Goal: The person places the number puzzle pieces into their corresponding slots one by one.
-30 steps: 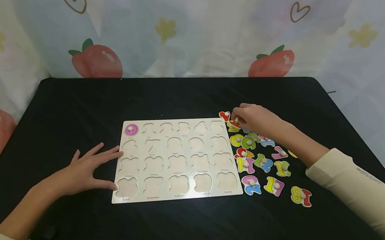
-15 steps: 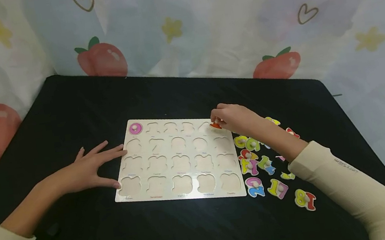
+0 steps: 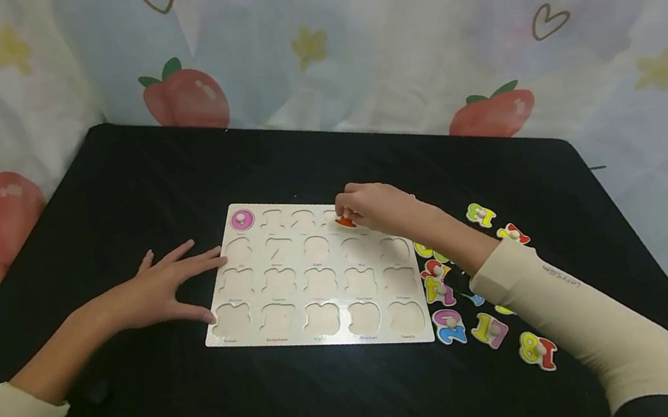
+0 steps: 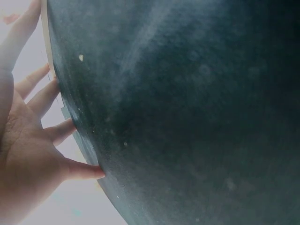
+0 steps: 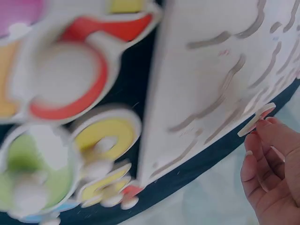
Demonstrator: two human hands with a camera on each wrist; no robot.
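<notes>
the orange number piece [image 3: 345, 222] is pinched in the fingertips of the right hand [image 3: 375, 207], just above the far row of the wooden puzzle board [image 3: 319, 332], probably to line it up with a cutout there. the left hand [image 3: 159, 290] lies flat with straight fingers, holding nothing, its tips touching the board's left edge, likely to steady it. loose number pieces [image 3: 492, 329] lie right of the board on the black table [image 3: 114, 196]. the right wrist view shows the piece [image 5: 255, 120] edge-on at the fingertips [image 5: 267, 136]; the head view shows its colour and place.
</notes>
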